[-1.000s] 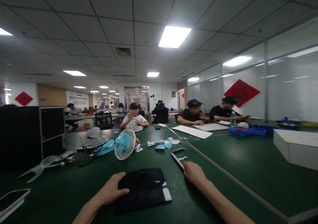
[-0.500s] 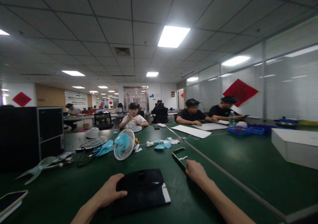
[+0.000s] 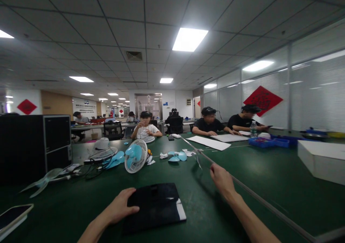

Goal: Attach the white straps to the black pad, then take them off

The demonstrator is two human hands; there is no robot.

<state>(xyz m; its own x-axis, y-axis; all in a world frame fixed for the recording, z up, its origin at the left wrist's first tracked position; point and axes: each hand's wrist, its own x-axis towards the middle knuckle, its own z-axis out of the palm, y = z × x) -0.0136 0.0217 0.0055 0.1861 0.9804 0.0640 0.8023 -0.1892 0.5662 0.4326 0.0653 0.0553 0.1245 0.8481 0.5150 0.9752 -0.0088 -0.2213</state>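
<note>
Left grip pinches black panel, right grip probably strip, blue tray holding oddments.

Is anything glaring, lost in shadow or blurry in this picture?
All in the head view: the big ceiling light burns out to flat white; the black computer case at left loses nearly all detail; a soft shadow lies on the green table beside the right hand; the thin strip there is hard to make out.
</note>
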